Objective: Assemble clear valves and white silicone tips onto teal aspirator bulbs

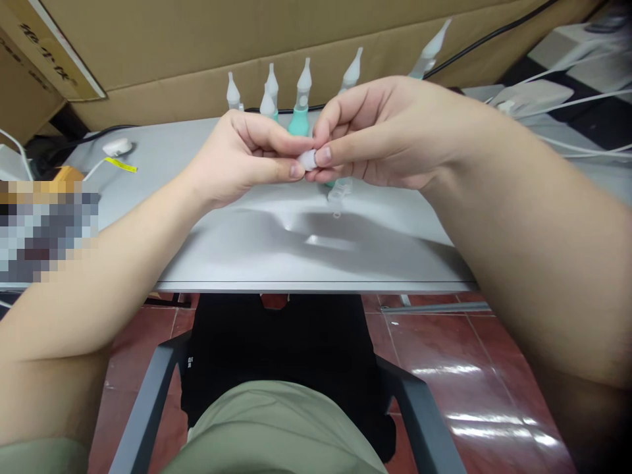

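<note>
Picture a clock face laid over the view, 12 straight ahead of a seated person. At 10 o'clock, brown cardboard (162,39) stands as a wall behind a pale grey table (237,260). Between 9 and 10, a white round device (117,146) lies on the table beside a cable with a yellow tag (121,164). The left hand (230,158) comes in from 8 o'clock, its thumb and forefinger pinched together on a small white piece (307,160), which is held above the table just under 12. Beyond this hand, at 11, is a pointed white nozzle (234,92); nearer 12 stand two more nozzles (271,82), one partly in front of the other, then a teal bottle (299,123) with a translucent neck and white tip. Below the fingers, toward 1 o'clock, clear plastic parts (340,189) and a tiny ring (336,214) lie on the table. The right hand (390,135), from 4 o'clock, grips the right end of the white piece between thumb and fingertips, the other fingers curled. Behind it, around 1, rise another white nozzle (352,71) and a tilted one (435,41). White cables cross at 2 to 3. At 6 is a chair (419,408) over red floor tiles (444,355).
</note>
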The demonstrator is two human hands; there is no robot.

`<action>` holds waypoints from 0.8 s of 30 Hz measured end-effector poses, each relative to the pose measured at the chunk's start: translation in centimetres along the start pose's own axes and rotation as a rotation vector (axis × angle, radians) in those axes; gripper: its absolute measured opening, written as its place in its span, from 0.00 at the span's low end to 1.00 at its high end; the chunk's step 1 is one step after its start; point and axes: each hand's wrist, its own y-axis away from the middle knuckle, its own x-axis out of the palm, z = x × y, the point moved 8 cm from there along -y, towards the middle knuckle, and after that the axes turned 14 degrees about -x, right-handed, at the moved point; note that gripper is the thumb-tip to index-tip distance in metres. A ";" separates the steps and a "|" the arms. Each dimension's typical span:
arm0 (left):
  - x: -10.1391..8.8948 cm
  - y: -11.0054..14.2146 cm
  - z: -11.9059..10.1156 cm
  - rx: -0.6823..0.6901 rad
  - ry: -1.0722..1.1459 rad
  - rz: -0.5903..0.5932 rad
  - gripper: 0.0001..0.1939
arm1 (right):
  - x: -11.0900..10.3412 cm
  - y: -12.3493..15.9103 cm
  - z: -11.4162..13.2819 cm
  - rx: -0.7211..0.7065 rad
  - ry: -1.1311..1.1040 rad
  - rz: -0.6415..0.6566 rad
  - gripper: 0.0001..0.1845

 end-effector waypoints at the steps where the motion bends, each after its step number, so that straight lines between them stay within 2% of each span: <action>1: 0.0 0.0 0.0 -0.005 -0.001 -0.004 0.17 | -0.1 0.0 -0.1 -0.002 -0.003 -0.009 0.14; 6: -0.1 0.1 0.1 -0.006 -0.029 -0.002 0.13 | -0.1 0.2 -0.2 -0.001 -0.018 0.016 0.13; 12: -0.4 0.5 0.0 -0.005 -0.083 -0.079 0.16 | -0.4 0.4 -0.1 0.013 0.048 0.018 0.17; 17: 0.2 0.0 -0.4 0.108 -0.110 -0.007 0.12 | -0.1 0.3 0.4 -0.027 0.054 0.002 0.16; 21: 0.7 -0.2 -1.5 0.234 -0.218 0.041 0.20 | -0.1 0.8 2.0 -0.074 0.250 -0.006 0.21; 24: 0.5 0.2 -2.3 0.284 -0.362 0.010 0.17 | -0.8 1.2 4.1 -0.137 0.528 -0.014 0.17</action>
